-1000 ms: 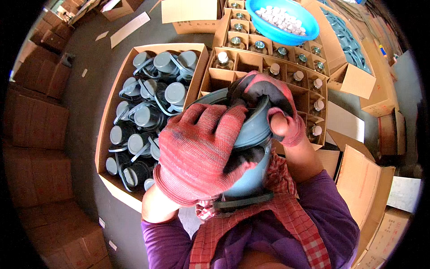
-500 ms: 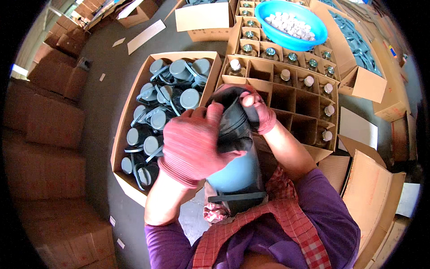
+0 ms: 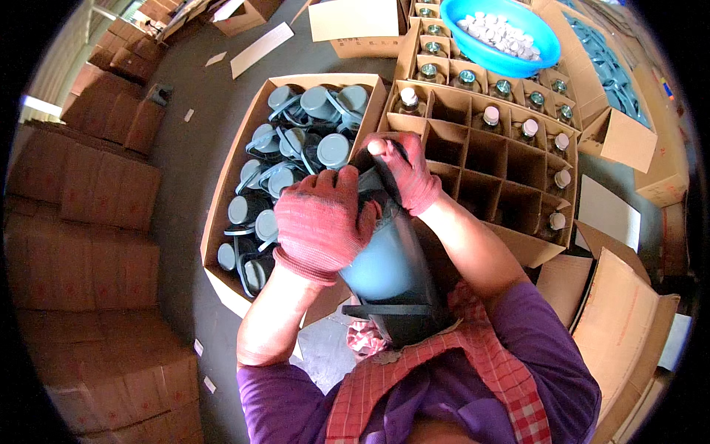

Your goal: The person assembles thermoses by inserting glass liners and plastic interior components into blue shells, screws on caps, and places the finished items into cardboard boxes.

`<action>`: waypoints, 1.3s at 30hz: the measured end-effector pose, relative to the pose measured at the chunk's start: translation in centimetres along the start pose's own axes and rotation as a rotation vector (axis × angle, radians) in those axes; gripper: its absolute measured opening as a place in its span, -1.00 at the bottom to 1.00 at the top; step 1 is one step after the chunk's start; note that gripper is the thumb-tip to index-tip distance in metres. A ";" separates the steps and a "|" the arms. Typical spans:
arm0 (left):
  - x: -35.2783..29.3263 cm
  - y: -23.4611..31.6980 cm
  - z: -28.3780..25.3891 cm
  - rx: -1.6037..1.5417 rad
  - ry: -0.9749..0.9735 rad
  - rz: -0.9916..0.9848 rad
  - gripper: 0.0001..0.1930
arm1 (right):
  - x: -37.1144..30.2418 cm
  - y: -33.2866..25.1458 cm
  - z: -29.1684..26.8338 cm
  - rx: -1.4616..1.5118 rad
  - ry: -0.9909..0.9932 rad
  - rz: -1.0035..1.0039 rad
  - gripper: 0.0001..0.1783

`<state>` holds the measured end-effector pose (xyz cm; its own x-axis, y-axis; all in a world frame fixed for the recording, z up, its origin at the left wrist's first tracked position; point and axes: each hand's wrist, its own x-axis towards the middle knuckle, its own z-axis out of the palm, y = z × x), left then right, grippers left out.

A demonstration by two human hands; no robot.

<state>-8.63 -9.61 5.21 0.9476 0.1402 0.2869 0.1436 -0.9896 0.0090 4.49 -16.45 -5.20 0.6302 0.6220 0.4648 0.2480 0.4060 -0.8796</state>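
Both my hands wear red knit gloves with dark palms. My left hand [image 3: 318, 226] curls over the near left side of a dark, glossy thing [image 3: 379, 183] in front of my chest. My right hand [image 3: 407, 172] grips its far upper edge, the thumb bent over it. The fingers partly cover this thing, and its kind is unclear. Just below my hands shows a smooth blue rounded surface [image 3: 388, 270] with dark sides. A flat black bar [image 3: 392, 311] crosses its near end; I cannot tell whether it all belongs to the held thing.
On the left a carton [image 3: 222, 277] holds dark bottles with grey-blue lids [image 3: 333, 150] and strap handles. On the right stands a divided carton [image 3: 532, 255] with several white-capped bottles [image 3: 491, 116]. Behind it, a blue basin [image 3: 543, 68] of white caps rests over open bottles. Stacked boxes [image 3: 103, 274] line the left.
My right hand has turned and shifted slightly up and left over the dark thing's edge. My left hand's fingers have curled in closer. The whole scene has slid a little to the right.
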 end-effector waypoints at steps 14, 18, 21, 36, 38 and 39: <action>-2.5 -4.3 2.7 -0.884 0.327 0.078 -0.51 | -1.2 -0.3 -0.4 0.276 -0.114 0.033 -0.60; -1.6 -5.8 4.8 -1.037 0.335 0.156 -0.42 | -1.2 -3.2 -1.8 -0.194 -0.169 -0.244 -0.53; -1.5 -5.9 7.1 -1.758 0.321 -0.074 -0.44 | -0.8 -4.7 -2.9 0.025 -0.184 -0.100 -0.35; -12.8 1.4 15.1 -1.830 0.321 -0.936 -0.63 | -18.1 -7.2 -10.0 -0.288 -0.373 0.523 -0.10; -15.0 2.0 17.6 -1.754 0.388 -0.845 -0.51 | -20.8 -6.9 -10.2 -0.672 -0.573 0.272 -0.11; -15.3 2.4 17.8 -1.865 0.427 -0.854 -0.48 | -22.1 -5.9 -11.4 -0.772 -0.599 0.208 -0.12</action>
<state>-17.74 -13.59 -16.23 0.6674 0.7271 -0.1610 -0.2415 0.4158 0.8768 -2.57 -40.24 -11.42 0.2929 0.9527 0.0815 0.7190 -0.1633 -0.6756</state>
